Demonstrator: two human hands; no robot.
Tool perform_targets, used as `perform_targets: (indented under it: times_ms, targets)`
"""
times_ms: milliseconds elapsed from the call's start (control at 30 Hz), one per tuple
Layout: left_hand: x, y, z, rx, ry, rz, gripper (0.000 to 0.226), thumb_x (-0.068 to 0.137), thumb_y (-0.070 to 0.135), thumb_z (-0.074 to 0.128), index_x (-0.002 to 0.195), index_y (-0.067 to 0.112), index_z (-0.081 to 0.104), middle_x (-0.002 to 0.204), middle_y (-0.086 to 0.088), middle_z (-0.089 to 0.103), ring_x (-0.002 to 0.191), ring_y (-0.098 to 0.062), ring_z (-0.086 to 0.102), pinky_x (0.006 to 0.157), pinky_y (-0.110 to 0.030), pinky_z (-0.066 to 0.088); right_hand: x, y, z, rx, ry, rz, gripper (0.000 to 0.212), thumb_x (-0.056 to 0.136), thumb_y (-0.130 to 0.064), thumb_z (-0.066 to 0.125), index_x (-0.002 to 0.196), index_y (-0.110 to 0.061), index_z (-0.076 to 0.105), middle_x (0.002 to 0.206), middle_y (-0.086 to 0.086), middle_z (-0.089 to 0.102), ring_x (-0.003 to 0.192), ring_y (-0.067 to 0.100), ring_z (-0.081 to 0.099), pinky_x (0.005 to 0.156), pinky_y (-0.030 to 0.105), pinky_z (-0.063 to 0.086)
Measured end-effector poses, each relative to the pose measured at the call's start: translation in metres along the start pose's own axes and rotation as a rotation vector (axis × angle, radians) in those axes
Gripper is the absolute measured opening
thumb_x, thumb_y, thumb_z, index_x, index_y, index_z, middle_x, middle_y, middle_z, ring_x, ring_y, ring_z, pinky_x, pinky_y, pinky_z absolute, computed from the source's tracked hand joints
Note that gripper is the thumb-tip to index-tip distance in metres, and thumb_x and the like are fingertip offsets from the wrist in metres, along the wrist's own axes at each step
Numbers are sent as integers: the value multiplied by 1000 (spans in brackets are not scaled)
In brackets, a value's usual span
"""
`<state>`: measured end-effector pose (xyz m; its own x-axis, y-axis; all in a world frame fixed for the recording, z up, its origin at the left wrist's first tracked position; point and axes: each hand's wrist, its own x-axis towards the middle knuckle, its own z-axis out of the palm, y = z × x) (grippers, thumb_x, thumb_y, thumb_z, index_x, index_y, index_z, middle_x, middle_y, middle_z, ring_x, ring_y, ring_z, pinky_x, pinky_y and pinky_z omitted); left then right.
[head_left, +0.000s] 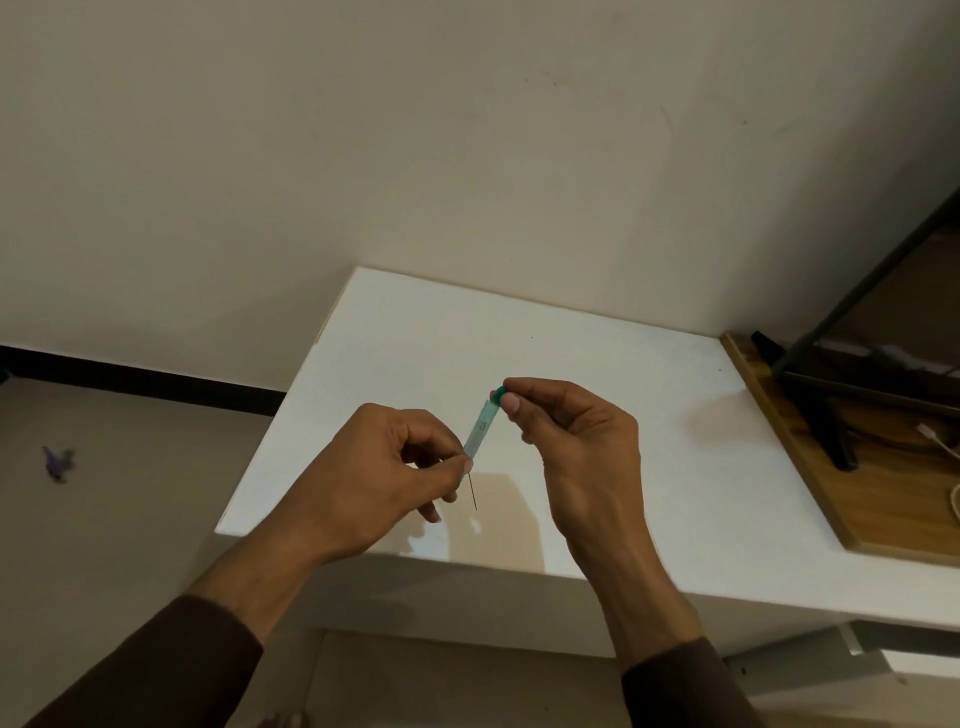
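Head view. The slim translucent tube (480, 428) is held in the air above the white bench (649, 415), tilted, with its upper end away from the person.

1. The left hand (395, 462) pinches the lower end of the tube between thumb and forefinger; its grip is narrow and closed on the tube.
2. The right hand (576, 436) pinches the green end piece (497, 395) at the upper end; its grip is narrow as well.
3. A thin dark needle (474, 491) projects downward from below the left fingers, bare, its tip clear of the bench.

Status, as a judgement: both holds are established, so the pick-up stage is complete. The green end piece sits against the tube end with no gap visible, so drawing it out or pulling it off is not yet done. Whether the tube holds any contents cannot be told.

At the right of the bench lies a wooden board (810, 467) carrying a black stand (831, 415).
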<state>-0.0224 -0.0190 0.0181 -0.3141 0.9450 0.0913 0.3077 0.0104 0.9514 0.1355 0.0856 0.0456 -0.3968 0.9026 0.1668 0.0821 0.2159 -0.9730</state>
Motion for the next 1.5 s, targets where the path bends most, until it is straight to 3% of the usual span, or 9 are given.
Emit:
perform_targets:
  times_ms: [433,867,967,1133,1233,1400,1500]
  targets:
    - [0,4,-2,-8,24,-12,12,90,15,75,82,9,82,83,-9,77,69,-20,74,57,-27,63,1,4,-4,-47,-15,-73,12,89,-16,77,93,-25,83,90,-12,80,89,10,73,76,32,61]
    - [0,5,-4,-10,40,13,13,89,12,76,77,12,81,77,0,74,69,-17,71,58,-32,65,1,2,-8,-118,-43,-83,12,90,-15,76,95,-23,83,90,-12,81,90,10,73,79,47,62]
    - [0,5,-5,-8,44,15,13,89,13,76,77,13,81,78,1,74,70,-17,71,58,-31,65,1,5,-7,-124,-51,-85,12,91,-17,76,98,-23,83,92,-11,81,91,12,73,78,45,63]
    - [1,5,-5,-16,44,18,13,89,14,76,77,13,81,80,2,74,72,-18,72,57,-28,63,-2,7,-2,39,-62,0,16,90,-13,75,105,-19,79,88,-1,81,79,18,76,64,26,60]
    - [0,4,-6,-14,31,0,12,89,14,76,78,14,82,81,2,74,72,-16,72,55,-26,62,-2,7,3,76,-89,83,9,89,-15,77,95,-19,82,85,1,80,72,15,75,61,26,58]
    - [-3,0,-12,20,72,-56,9,87,15,78,79,13,83,97,13,73,78,-8,72,50,-25,59,7,7,3,214,7,218,6,87,-13,77,85,-14,83,74,6,75,61,16,66,54,27,54]
    - [-4,-4,-16,49,142,-81,10,87,17,78,77,14,79,93,7,72,74,-14,70,47,-24,56,15,12,8,210,29,304,11,88,-15,75,82,-11,83,79,9,78,55,17,62,50,29,51]
